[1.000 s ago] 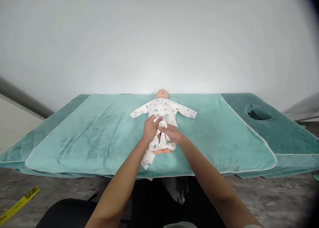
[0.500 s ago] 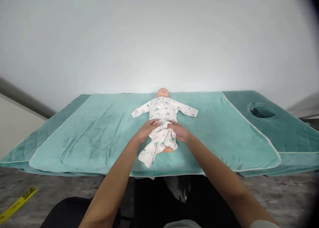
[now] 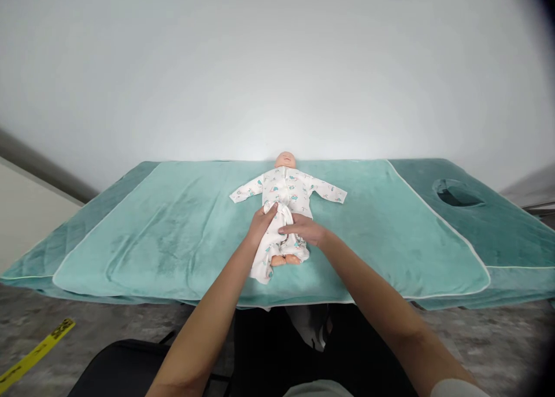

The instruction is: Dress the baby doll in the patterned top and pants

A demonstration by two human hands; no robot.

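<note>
A baby doll [image 3: 285, 159] lies on its back, arms spread, in a white printed long-sleeved top [image 3: 288, 189]. Matching baby pants [image 3: 271, 244] are bunched over its lower body; one leg of them trails to the left, and the doll's bare feet [image 3: 285, 260] poke out below. My left hand [image 3: 259, 223] is closed on the left side of the waistband, thumb on top. From the right, my right hand [image 3: 307, 229] grips the cloth near the middle of the waist, with some fingers hidden behind the fabric.
A green plush cover [image 3: 143, 235] with white piping lies across the bed, against a pale wall [image 3: 277, 67]. The bed has a round hole [image 3: 458, 193] at the right. A black chair [image 3: 121, 368] and yellow floor tape [image 3: 37, 353] are at lower left.
Both hands have shifted on the pants: the left lifts the waistband, and the right has come inward and lower. The trailing leg has drawn up, and both doll feet now show.
</note>
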